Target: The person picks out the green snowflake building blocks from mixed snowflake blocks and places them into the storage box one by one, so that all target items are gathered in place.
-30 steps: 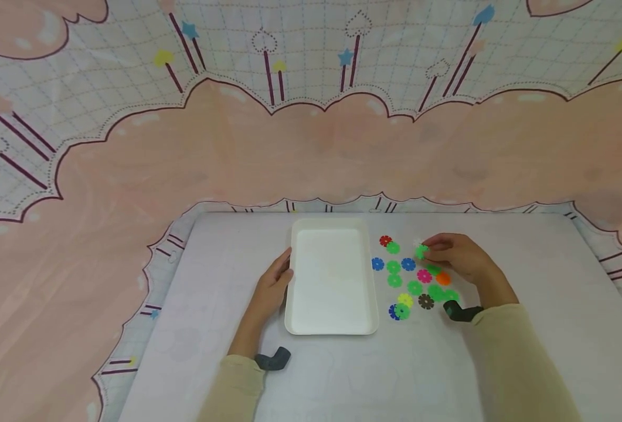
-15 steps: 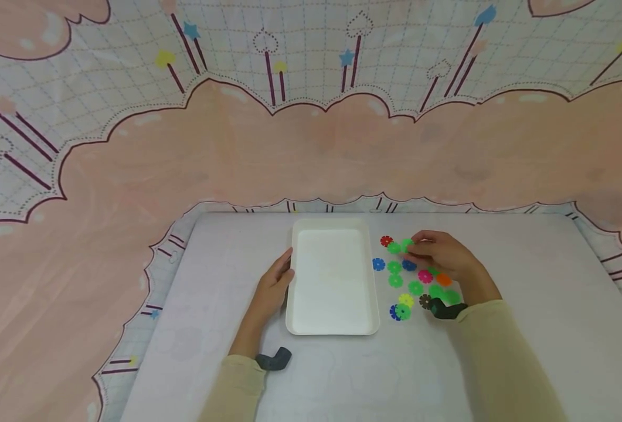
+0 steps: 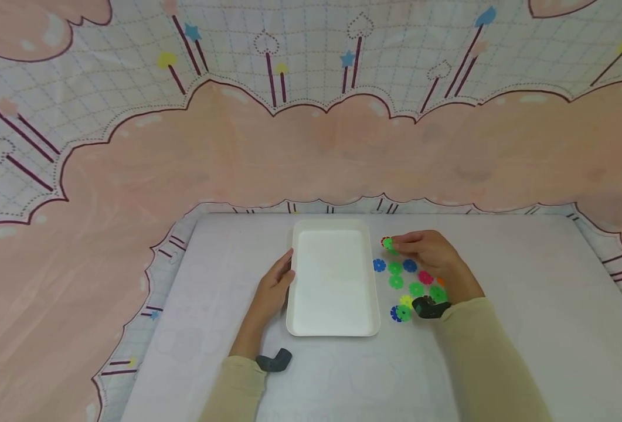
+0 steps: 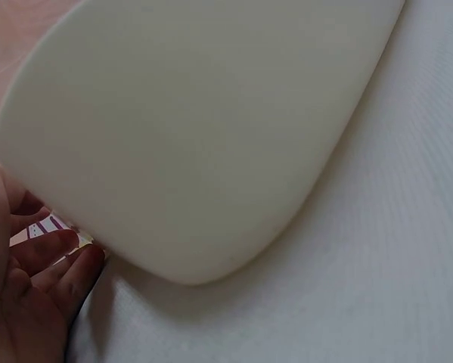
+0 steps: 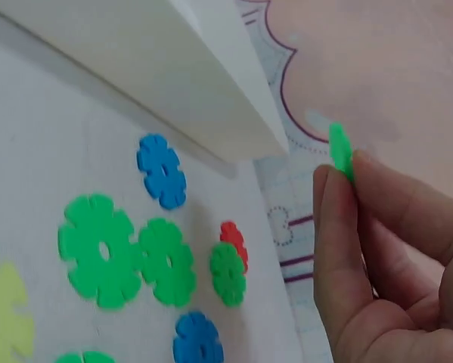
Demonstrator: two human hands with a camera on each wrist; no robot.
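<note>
- The person's right hand (image 3: 432, 255) is pinching one green flower-shaped piece (image 5: 341, 147), its fingertips clamping together near the rim; most of the disc is sticking out free.
- That piece is hanging above the table, near the far right corner of the white tray (image 3: 333, 281) and apart from its wall.
- The left hand (image 3: 272, 290) is touching the tray's left side with its fingertips; whether they are gripping or just resting, I cannot tell.
- Below and around the right hand, loose pieces are lying flat: blue (image 5: 162, 171), green (image 5: 100, 251), and a red piece (image 5: 234, 238) partly under another green one (image 5: 228, 274).
- Good handling is probably asking for a light, firm pinch, since a thin, smooth disc could be slipping or flicking away.
- Keeping the wrist high should be sparing the loose pieces a knock.
- Steady left fingertips should be stopping the tray from sliding.
</note>
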